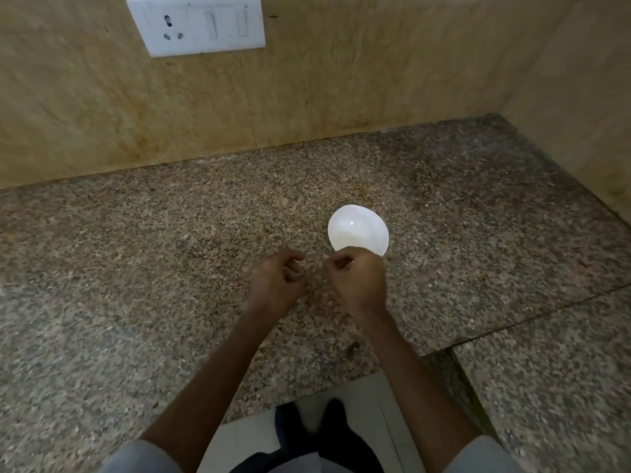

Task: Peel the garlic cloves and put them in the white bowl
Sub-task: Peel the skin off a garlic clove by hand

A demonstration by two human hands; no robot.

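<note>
The white bowl [358, 230] stands on the granite counter just beyond my right hand. My right hand [355, 281] hovers in front of the bowl with its fingers curled. It pinches a small pale piece of garlic [325, 257] at the fingertips; whether this is clove or skin is unclear. My left hand [276, 279] hangs a short gap to the left, fingers curled inward, and nothing shows in it. A few pale scraps [329, 303] lie on the counter below the two hands.
The speckled granite counter [136, 268] runs back to a tan tiled wall and meets a side wall on the right. A white switch and socket plate [196, 23] sits on the back wall. The counter's front edge [307, 390] is notched where I stand.
</note>
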